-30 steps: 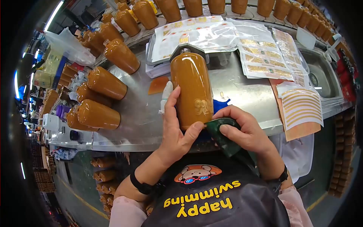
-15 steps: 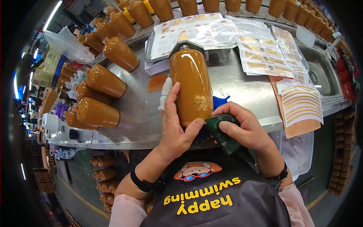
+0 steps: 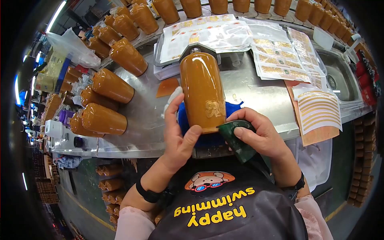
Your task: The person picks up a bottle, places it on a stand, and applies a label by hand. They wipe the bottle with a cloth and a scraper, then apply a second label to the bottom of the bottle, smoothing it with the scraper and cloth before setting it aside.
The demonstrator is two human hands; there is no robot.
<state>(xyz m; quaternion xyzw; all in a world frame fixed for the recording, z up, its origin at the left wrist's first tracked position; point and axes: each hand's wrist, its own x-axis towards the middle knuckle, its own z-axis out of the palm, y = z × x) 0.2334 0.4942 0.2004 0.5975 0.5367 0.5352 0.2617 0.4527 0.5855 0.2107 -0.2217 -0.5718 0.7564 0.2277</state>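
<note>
A glossy brown bottle [image 3: 203, 90] with a raised gold emblem near its base lies on its side. Its neck rests in a dark angular holder [image 3: 216, 50], and a blue cloth [image 3: 232, 107] shows beneath it. Along the bottle's left edge, my left hand [image 3: 179, 138] has its fingers stretched and apart, the thumb by the base; a white wrapping [image 3: 171, 102] covers one finger. My right hand [image 3: 262, 138] pinches a dark green flat scraper [image 3: 240, 140], whose corner meets the bottle's lower right edge.
Brown bottles [image 3: 113, 86] stand to the left, more along the back [image 3: 192, 8]. Printed sheets [image 3: 208, 34] cover the back of the metal table [image 3: 148, 128]. A sheet of gold curved strips [image 3: 319, 110] lies at right, near the sink [image 3: 338, 78]. An orange-brown piece [image 3: 167, 87] lies left of the bottle.
My left hand has shifted left and loosened from the bottle, uncovering more blue cloth. My right hand and the scraper have hardly moved.
</note>
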